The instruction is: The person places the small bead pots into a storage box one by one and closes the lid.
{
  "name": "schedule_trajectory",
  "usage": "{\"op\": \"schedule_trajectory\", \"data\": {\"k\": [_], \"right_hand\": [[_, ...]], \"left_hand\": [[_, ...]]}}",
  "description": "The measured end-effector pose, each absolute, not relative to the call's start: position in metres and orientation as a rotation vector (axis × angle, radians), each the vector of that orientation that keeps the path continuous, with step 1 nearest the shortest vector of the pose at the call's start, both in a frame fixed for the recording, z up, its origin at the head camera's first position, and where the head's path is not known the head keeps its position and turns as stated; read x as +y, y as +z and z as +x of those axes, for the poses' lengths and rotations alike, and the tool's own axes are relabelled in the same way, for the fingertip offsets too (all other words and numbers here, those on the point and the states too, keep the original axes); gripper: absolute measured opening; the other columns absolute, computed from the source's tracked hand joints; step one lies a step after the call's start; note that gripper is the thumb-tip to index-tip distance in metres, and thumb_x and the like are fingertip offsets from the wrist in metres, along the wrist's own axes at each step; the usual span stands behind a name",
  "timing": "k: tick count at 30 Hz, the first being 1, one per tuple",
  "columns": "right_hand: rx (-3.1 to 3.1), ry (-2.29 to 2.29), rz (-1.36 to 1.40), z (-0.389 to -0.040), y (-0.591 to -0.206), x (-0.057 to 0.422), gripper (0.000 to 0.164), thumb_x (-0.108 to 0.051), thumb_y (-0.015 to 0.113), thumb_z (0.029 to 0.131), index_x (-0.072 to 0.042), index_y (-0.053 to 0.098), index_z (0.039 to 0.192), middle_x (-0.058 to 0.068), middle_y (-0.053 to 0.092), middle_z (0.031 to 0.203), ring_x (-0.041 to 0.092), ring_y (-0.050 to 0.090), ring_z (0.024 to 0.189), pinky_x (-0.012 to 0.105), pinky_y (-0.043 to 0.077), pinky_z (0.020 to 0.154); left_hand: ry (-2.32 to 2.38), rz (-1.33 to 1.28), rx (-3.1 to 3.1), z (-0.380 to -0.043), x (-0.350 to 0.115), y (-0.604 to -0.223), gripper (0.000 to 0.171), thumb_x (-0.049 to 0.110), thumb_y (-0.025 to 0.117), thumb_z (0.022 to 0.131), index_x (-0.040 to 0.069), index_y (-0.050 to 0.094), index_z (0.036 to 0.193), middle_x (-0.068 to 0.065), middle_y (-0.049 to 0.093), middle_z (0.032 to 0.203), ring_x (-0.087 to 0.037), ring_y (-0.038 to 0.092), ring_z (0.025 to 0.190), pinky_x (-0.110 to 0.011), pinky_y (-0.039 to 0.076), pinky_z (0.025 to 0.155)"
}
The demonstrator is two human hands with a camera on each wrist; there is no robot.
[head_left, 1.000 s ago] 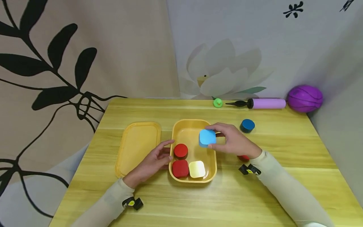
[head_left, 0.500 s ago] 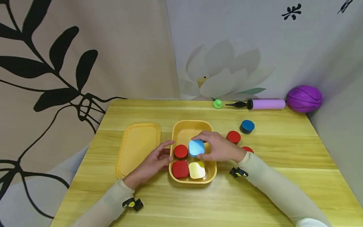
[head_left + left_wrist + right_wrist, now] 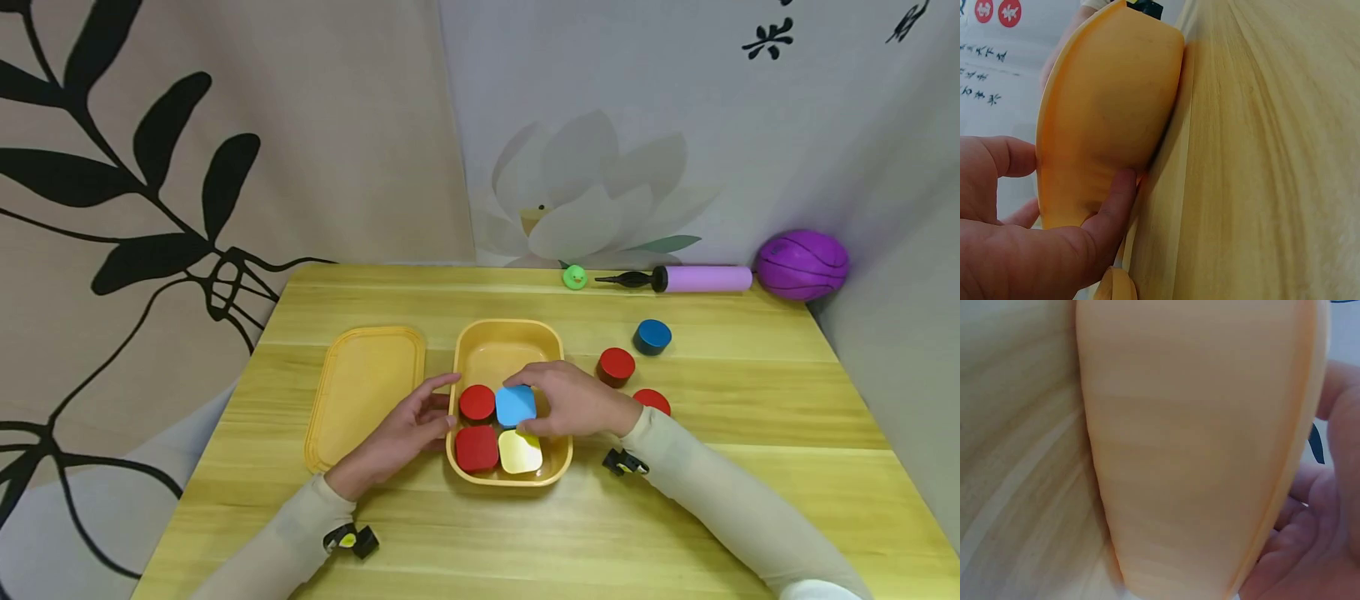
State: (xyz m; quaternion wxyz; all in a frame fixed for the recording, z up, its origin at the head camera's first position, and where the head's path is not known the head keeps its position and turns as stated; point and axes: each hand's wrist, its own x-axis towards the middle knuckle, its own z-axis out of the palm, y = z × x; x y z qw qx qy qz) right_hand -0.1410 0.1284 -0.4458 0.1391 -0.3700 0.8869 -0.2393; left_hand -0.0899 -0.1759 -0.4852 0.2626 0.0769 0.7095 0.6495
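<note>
A yellow plastic box (image 3: 510,329) stands without its lid on the table. In its near half sit a round red block (image 3: 477,402), a square red block (image 3: 477,448) and a square yellow block (image 3: 521,452). My right hand (image 3: 577,400) reaches over the right rim and pinches a square blue block (image 3: 515,406) between thumb and fingers, just behind the yellow one and beside the round red one. At the box's left side, my left hand (image 3: 401,429) rests its fingertips and thumb against rim and wall. The left wrist view shows a fingertip (image 3: 1124,181) touching the outer wall.
The yellow lid (image 3: 367,392) lies left of the box. Two round red blocks, one nearer (image 3: 652,402) and one farther (image 3: 617,367), and a round blue block (image 3: 652,337) stand to the right. Along the back are a green toy duck (image 3: 575,277), purple pump (image 3: 705,279) and purple ball (image 3: 802,265).
My right hand has carried the blue block left and toward me, down among the other blocks. The round red blocks on the right have come into sight. My left hand has stayed put.
</note>
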Motion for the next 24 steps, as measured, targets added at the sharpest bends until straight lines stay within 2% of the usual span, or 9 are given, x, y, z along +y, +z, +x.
{"op": "schedule_trajectory", "data": {"k": [9,17,24], "right_hand": [[2.558,-0.624,-1.079,-0.1403,-0.4462,0.1256,0.057,-0.036,0.084,0.089,-0.013,0.068,0.139,0.002,0.070,0.138,0.022,0.067,0.122,0.044,0.055,0.105],[2.553,-0.612,-1.100,-0.1398,-0.4444,0.1259,0.057,-0.034,0.083,0.090,-0.012,0.067,0.140,0.003,0.070,0.137,0.021,0.067,0.120,0.042,0.056,0.104],[2.544,-0.699,-1.094,-0.1418,-0.4441,0.1311,0.056,-0.033,0.082,0.092,-0.009,0.067,0.141,0.003,0.069,0.141,0.025,0.064,0.130,0.050,0.050,0.112]], "left_hand": [[1.766,0.226,1.904,-0.0891,-0.1765,-0.4864,0.066,0.014,0.058,0.108,0.026,0.030,0.167,-0.023,0.044,0.153,-0.030,0.060,0.130,-0.045,0.062,0.095],[1.770,0.209,1.915,-0.0899,-0.1754,-0.4862,0.066,0.014,0.059,0.107,0.030,0.033,0.165,-0.021,0.045,0.153,-0.030,0.060,0.129,-0.046,0.062,0.096],[1.768,0.203,1.917,-0.0891,-0.1739,-0.4862,0.066,0.013,0.059,0.107,0.029,0.033,0.165,-0.022,0.045,0.153,-0.029,0.060,0.128,-0.045,0.062,0.096]]}}
